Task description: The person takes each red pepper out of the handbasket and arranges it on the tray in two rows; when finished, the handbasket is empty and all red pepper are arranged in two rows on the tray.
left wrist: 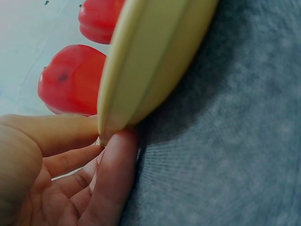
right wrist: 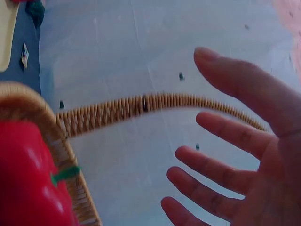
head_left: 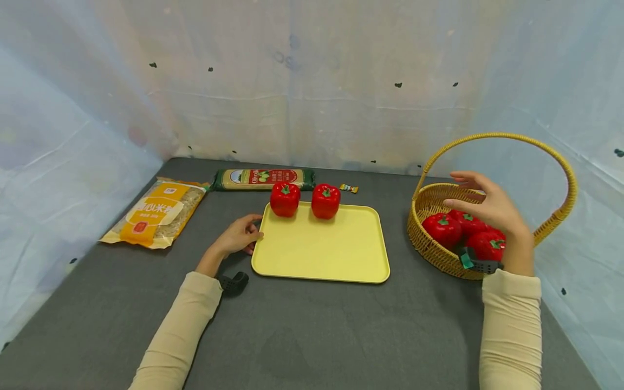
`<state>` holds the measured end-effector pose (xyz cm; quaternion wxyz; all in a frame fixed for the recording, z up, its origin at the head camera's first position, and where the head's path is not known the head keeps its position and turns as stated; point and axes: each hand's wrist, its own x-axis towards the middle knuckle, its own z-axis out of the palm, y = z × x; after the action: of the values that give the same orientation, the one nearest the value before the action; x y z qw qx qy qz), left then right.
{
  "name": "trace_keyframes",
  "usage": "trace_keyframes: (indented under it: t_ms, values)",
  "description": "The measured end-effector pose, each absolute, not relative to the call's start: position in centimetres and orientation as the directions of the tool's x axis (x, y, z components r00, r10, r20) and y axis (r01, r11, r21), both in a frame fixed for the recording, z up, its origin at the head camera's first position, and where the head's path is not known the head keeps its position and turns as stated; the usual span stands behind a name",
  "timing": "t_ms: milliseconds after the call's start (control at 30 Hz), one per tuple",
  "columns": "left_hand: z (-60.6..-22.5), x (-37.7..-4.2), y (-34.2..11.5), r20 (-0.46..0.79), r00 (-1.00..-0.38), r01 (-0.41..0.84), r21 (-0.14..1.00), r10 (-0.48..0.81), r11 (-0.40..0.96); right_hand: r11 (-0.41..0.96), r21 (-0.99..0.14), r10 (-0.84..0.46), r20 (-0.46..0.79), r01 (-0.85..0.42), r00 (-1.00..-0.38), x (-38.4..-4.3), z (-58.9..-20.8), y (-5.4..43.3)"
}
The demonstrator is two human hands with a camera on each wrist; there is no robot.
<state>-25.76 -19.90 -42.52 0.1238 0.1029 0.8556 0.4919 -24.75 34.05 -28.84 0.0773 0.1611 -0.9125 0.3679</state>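
Observation:
At the left edge of the yellow tray, my left hand pinches the rim between thumb and fingers. In the left wrist view the tray's rim runs up from those fingertips. Two red bell peppers, one left and one right, sit side by side along the tray's far edge. My right hand is held over the wicker basket, its fingers spread and holding nothing. Several red bell peppers lie inside the basket; the right wrist view shows one pepper with a green stem.
The basket's tall handle arches above my right hand. A green pasta packet lies behind the tray, a small yellow sachet to its right. A yellow bag of grain lies at the far left. White sheeting surrounds the dark table.

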Motion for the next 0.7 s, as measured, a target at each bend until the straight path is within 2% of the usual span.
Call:
trace_keyframes:
  t_ms: [233, 467, 700]
  values:
    - [-42.5, -25.6, -20.0, -0.097, -0.947, 0.070, 0.868, 0.306, 0.492, 0.673, -0.689, -0.189, 0.191, -0.269, -0.963, -25.4, -29.7, 36.8]
    - [-42.6, -25.7, -20.0, -0.103, -0.951, 0.058, 0.865, 0.291, 0.499, 0.689, -0.680, -0.157, 0.198, -0.251, -0.967, -26.2, -31.5, 39.1]
    - [-42.3, -25.3, -20.1, -0.047, -0.940, 0.122, 0.879, 0.338, 0.461, 0.679, -0.700, -0.112, 0.200, -0.222, -0.973, -26.4, -33.5, 40.5]
